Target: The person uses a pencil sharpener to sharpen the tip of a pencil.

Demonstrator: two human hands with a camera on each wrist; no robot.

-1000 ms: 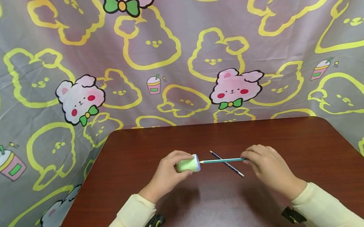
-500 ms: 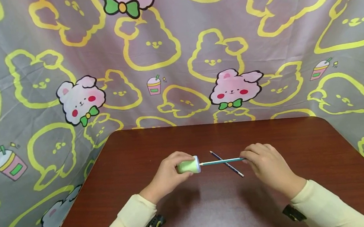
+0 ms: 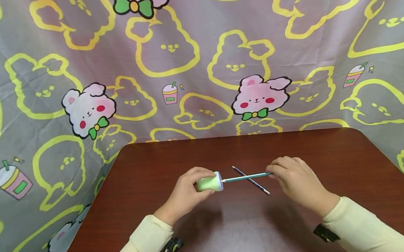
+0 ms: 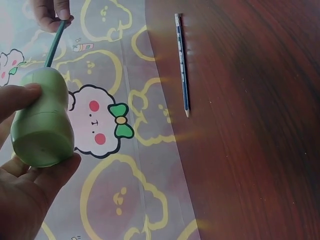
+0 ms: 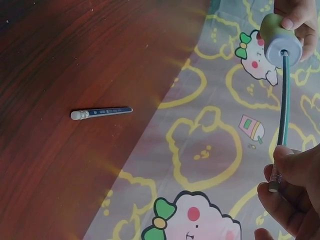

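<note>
While the left hand [image 3: 185,194] clasps a light-green, waisted cylinder [image 3: 208,184] between thumb and fingers, the right hand [image 3: 300,183] pinches a teal pencil [image 5: 285,100] near its rear, the sharpened tip at the cylinder's pale end. Both are held above a red-brown, wood-grained tabletop [image 3: 147,169], where a navy-blue pencil [image 4: 182,65] with a white end lies.

No text can be read. Pale printed marks run along the dark blue pencil [image 5: 104,113], at the left middle of the right wrist view, too small to make out. Faint print near the end of the teal pencil [image 5: 284,102], at that frame's lower right, is illegible.
</note>
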